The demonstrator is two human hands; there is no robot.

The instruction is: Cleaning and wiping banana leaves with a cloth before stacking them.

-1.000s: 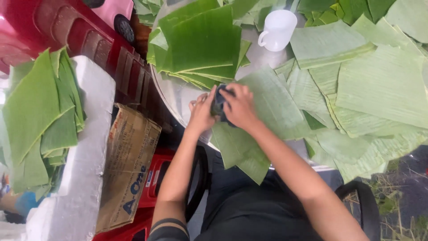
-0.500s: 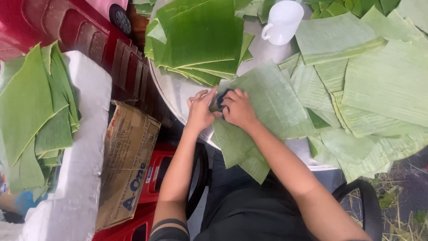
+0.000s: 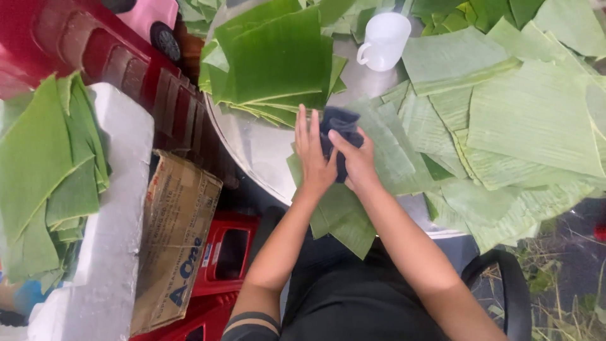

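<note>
My right hand (image 3: 358,161) grips a dark blue cloth (image 3: 339,124) and presses it onto a pale green banana leaf piece (image 3: 379,148) lying at the edge of the round metal table (image 3: 265,151). My left hand (image 3: 312,155) lies flat on the same leaf just left of the cloth, fingers stretched out and close together. The leaf hangs over the table's near edge towards my lap.
A stack of darker green leaf pieces (image 3: 278,60) sits at the table's far left, a white mug (image 3: 384,41) behind it. Many pale leaf pieces (image 3: 530,113) cover the right side. On the left are a white foam box (image 3: 113,252) with leaves (image 3: 44,170), a cardboard box (image 3: 173,240) and red crates (image 3: 76,44).
My left hand has gone from curled beside the cloth to flat on the leaf. The cloth in my right hand has slid a little farther along the leaf.
</note>
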